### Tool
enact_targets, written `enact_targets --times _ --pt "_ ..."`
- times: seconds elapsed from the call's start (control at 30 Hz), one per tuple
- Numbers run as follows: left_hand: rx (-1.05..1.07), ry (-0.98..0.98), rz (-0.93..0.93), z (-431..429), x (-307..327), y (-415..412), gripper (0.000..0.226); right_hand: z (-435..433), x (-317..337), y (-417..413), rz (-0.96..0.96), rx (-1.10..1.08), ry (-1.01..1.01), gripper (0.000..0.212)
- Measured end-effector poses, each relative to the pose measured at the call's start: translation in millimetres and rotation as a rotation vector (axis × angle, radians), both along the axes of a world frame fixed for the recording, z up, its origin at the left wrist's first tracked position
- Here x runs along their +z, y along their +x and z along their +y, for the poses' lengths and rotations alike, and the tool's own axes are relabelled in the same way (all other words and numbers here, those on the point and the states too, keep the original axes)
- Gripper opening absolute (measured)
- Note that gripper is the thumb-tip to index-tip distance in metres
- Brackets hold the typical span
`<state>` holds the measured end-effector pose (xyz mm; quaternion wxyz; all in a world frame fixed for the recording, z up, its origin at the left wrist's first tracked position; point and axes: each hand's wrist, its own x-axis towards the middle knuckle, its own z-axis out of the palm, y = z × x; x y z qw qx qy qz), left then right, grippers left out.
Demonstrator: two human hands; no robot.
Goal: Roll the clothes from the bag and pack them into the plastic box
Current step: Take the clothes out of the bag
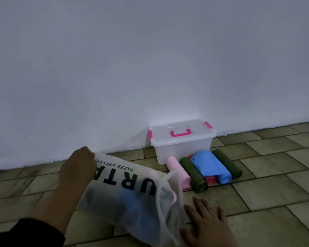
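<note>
Left hand [78, 168]: closed on the far corner of the bag [132, 193], pinching its edge.
Right hand [206, 223]: open and flat, fingers spread, palm down at the bag's mouth, holding nothing.
Bag: translucent white with black lettering, lying on the tiled floor [266, 175]; dark and blue clothes show through.
Plastic box [181, 141]: lid shut, pink clips, against the wall [150, 59].
Rolled clothes [207, 168]: pink, green, blue and red rolls, touching the box's near side.

Left hand [78, 168] pinches the bag [130, 195]; right hand [207, 223] lies flat beside it.
</note>
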<state>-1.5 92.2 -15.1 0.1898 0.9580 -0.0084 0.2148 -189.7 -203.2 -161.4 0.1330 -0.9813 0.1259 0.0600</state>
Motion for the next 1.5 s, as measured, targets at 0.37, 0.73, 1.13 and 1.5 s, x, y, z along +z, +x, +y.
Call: enact_targets --times 0.37,0.73,1.13,1.5 --pt "-0.549 0.361 0.183 -130 -52 -97 0.077 -2 2 1 0.02 0.011 0.022 0.088" --pt "-0.45 0.347 0.447 -78 -100 -52 0.072 -3 14 -4 -0.206 -0.054 0.144 0.069" --pt "-0.488 0.112 0.445 -68 -119 -55 0.064 35 58 75 -0.064 0.108 0.433 0.049" --pt "-0.512 0.162 0.486 -69 -122 -50 0.068 7 62 71 -0.164 -0.146 0.852 0.022"
